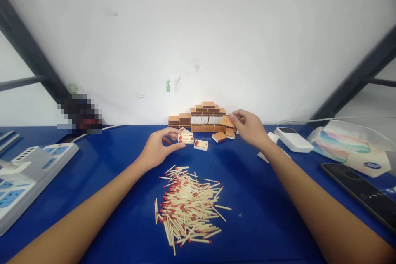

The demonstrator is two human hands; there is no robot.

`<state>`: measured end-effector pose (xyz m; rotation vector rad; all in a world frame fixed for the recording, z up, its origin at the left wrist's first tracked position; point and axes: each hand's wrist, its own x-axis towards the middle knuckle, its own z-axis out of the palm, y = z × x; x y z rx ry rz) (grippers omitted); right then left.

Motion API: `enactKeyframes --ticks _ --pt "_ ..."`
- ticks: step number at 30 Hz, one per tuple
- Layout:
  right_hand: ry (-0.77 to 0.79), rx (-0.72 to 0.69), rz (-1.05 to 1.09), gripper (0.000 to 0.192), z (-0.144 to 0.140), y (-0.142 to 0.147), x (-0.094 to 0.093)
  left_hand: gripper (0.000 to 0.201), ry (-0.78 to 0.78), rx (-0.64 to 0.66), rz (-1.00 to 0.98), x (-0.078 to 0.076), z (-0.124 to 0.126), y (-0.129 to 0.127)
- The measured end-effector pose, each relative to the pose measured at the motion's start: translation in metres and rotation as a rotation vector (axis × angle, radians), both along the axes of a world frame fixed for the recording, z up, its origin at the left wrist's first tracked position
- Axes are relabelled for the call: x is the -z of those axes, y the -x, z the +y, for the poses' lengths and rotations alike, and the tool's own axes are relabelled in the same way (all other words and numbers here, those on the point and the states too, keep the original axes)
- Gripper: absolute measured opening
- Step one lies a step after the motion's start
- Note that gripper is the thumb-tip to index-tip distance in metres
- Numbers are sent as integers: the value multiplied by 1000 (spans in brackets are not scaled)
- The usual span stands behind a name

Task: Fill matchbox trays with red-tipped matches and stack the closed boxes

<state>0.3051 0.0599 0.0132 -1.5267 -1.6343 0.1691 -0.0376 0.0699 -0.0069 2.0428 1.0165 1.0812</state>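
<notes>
At frame centre on the bench [262, 214], our left hand [157, 148] pinches an open matchbox tray [186, 136]; our right hand [250, 128], further right, grasps a matchbox [227, 121] off the stack [206, 116].

A single head-worn camera looks forward and down from just above the person's forearms across the blue table [266, 214] toward the white wall [216, 29], close enough that both arms fill the foreground.

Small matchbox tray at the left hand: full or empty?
Full: the small white matchbox tray at the left hand shows red-tipped matches packed inside.
</notes>
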Motion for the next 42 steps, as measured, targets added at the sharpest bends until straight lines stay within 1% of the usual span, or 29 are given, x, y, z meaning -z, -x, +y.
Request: enactKeyframes --ticks 1,3,4,6,7,9,11,14,17,21,25,30,33,37,40,42 --pt "28 -43 21 35 -5 10 -4 45 21 2 -20 0 -1 -1" --pt "8 -101 35 34 -12 30 -6 46 65 12 -59 1 -3 -4" --pt "22 -162 50 36 -15 40 -5 46 87 24 -77 1 -5 -6" --pt "87 -307 159 41 -20 57 0 46 123 57 -108 0 -9 -9" --pt "120 -352 194 43 -22 64 4 46 133 74 -119 -1 -12 -11" --pt "118 -370 265 46 -27 76 9 44 129 90 -137 -3 -17 -14" --pt "87 -359 283 48 -31 84 11 43 110 80 -155 -5 -22 -17" --pt "67 -365 320 51 -35 88 8 43 115 71 -174 -7 -26 -19" --pt "93 -369 405 52 -35 88 5 44 146 87 -192 -8 -26 -18" --pt "118 -378 492 55 -34 88 6 43 161 98 -188 -8 -24 -17" --pt "105 -389 455 54 -33 88 8 43 170 95 -189 -7 -22 -17" --pt "107 -387 398 54 -35 89 7 48 220 89 -198 -8 -24 -18" --pt "153 -431 407 53 -39 94 9 48 271 117 -215 -7 -25 -18" --pt "258 -534 486 53 -49 109 15 47 353 202 -225 -6 -30 -22" --pt "244 -614 550 51 -57 120 16 54 364 263 -157 -6 -38 -25" --pt "226 -658 580 49 -62 123 12 59 367 301 -102 -8 -44 -27"
